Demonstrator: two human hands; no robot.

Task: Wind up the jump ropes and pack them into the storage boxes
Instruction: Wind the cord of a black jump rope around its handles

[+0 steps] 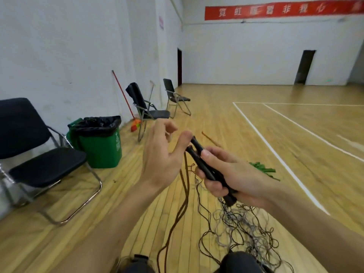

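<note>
Right grip [226, 174] clasps two black handles [195, 154]; left grip [161, 154] is spread, thumb touching their tips; rope [186, 186] dangles.

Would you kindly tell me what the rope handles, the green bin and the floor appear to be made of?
The handles: matte black, likely plastic or foam; no shine shows. The green bin: smooth moulded plastic with a faint sheen, lined with a glossy black bag. The floor: varnished wooden strips, with board seams and soft reflections.

floor [226, 125]: glossy wood under you
handles [195, 157]: matt black
bin [102, 152]: green plastic
chair [47, 166]: shiny metal frame, left of bin
</note>
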